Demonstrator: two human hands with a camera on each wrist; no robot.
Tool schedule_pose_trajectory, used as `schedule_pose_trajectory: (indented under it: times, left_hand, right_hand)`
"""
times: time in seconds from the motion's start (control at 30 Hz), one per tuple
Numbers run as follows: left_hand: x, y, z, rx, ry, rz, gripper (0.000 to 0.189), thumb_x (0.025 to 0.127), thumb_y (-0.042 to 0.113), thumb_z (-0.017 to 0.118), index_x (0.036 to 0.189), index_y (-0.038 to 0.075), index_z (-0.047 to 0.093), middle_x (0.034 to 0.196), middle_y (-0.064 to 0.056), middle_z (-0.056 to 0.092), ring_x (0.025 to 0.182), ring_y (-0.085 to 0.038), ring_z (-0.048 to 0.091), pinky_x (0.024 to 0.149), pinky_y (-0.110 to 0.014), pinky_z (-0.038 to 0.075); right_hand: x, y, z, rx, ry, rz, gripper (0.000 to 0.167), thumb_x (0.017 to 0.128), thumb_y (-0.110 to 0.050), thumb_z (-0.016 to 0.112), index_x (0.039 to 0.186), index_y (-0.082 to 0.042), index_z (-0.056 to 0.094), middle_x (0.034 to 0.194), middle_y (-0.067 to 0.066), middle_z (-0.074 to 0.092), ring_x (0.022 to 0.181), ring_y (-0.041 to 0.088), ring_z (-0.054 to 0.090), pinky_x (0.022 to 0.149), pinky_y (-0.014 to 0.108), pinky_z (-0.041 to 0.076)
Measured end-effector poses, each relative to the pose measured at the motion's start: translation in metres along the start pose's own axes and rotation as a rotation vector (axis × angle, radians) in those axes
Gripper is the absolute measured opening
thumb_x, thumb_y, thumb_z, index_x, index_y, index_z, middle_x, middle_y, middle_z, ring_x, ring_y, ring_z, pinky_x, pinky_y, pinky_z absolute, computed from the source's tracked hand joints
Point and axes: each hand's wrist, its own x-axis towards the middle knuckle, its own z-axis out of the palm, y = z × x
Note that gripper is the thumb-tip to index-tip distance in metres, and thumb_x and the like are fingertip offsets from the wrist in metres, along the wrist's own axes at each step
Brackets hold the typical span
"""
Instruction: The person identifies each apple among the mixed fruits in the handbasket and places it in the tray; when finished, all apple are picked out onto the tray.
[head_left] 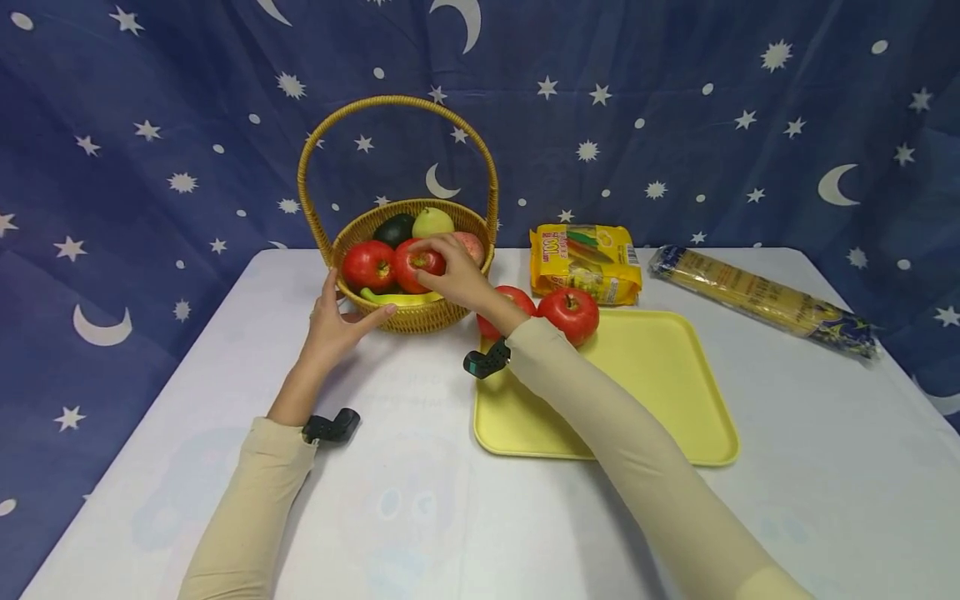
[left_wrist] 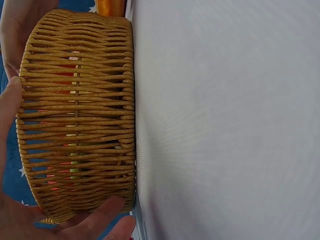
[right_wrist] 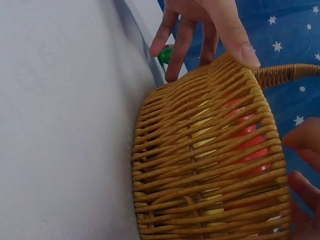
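A wicker basket (head_left: 423, 318) with a tall hoop handle (head_left: 397, 100) stands at the back left of the table. My left hand (head_left: 332, 329) rests against its left side, fingers spread along the outer wall and thumb at the front rim. From the right, my right hand (head_left: 462, 273) reaches over the rim and grips a red apple (head_left: 415, 271) at the front of the basket. Another red apple (head_left: 367, 265) sits left of it. Around them lie a banana (head_left: 405, 299), a dark green avocado (head_left: 394, 229), a pale green round fruit (head_left: 432, 222) and a pinkish fruit (head_left: 470, 247).
Two red apples lie on a yellow tray (head_left: 660, 383) right of the basket; the nearer-right apple (head_left: 570, 315) shows fully, while my right forearm partly covers the other apple (head_left: 512, 302). Behind are a yellow food packet (head_left: 585, 262) and a long noodle pack (head_left: 765, 298). A starry curtain hangs behind.
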Motion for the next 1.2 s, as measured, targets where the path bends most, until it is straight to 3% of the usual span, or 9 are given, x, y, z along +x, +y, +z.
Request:
schedule_pose_trajectory:
  times: [0.33, 0.57, 0.73, 0.97, 1.2]
  left_hand:
    - [0.000, 0.001, -0.001, 0.010, 0.007, -0.003, 0.114, 0.084, 0.053, 0.070, 0.157, 0.014, -0.008, 0.158, -0.023, 0.014, 0.141, -0.041, 0.026, 0.106, -0.053, 0.041]
    - [0.000, 0.001, 0.002, 0.013, 0.006, -0.001, 0.114, 0.084, 0.053, 0.070, 0.157, 0.013, -0.008, 0.158, -0.023, 0.014, 0.141, -0.041, 0.027, 0.106, -0.052, 0.041]
    - [0.001, 0.001, 0.002, 0.018, 0.004, 0.001, 0.115, 0.084, 0.054, 0.070, 0.157, 0.013, -0.009, 0.159, -0.023, 0.013, 0.142, -0.041, 0.025, 0.106, -0.054, 0.040]
    - [0.000, 0.001, 0.000, 0.036, 0.017, 0.030, 0.114, 0.084, 0.050, 0.072, 0.157, 0.012, -0.007, 0.158, -0.024, 0.017, 0.144, -0.042, 0.019, 0.110, -0.067, 0.025]
    - [0.000, 0.000, 0.000, 0.037, 0.017, 0.031, 0.113, 0.085, 0.051, 0.071, 0.157, 0.012, -0.007, 0.158, -0.023, 0.016, 0.144, -0.041, 0.020, 0.110, -0.063, 0.030]
  right_hand:
    - [0.012, 0.001, 0.000, -0.107, -0.065, 0.027, 0.049, 0.086, -0.009, 0.071, 0.134, -0.007, 0.057, 0.147, 0.013, 0.039, 0.136, 0.028, 0.034, 0.111, 0.041, 0.036]
    - [0.015, 0.002, 0.000, -0.197, -0.126, 0.017, 0.058, 0.087, -0.013, 0.071, 0.141, -0.011, 0.051, 0.153, 0.013, 0.033, 0.141, 0.032, 0.027, 0.112, 0.044, 0.034]
    - [0.016, 0.003, -0.002, -0.213, -0.161, 0.026, 0.063, 0.088, -0.013, 0.071, 0.145, -0.012, 0.046, 0.155, 0.014, 0.029, 0.142, 0.034, 0.027, 0.112, 0.045, 0.035]
    - [0.018, 0.002, -0.002, -0.263, -0.200, 0.050, 0.070, 0.088, -0.017, 0.074, 0.149, -0.015, 0.040, 0.156, 0.013, 0.026, 0.141, 0.032, 0.029, 0.111, 0.044, 0.037]
    - [0.021, 0.002, 0.002, -0.238, -0.198, 0.069, 0.073, 0.084, -0.020, 0.078, 0.146, -0.016, 0.039, 0.153, 0.009, 0.032, 0.139, 0.027, 0.033, 0.109, 0.041, 0.039]
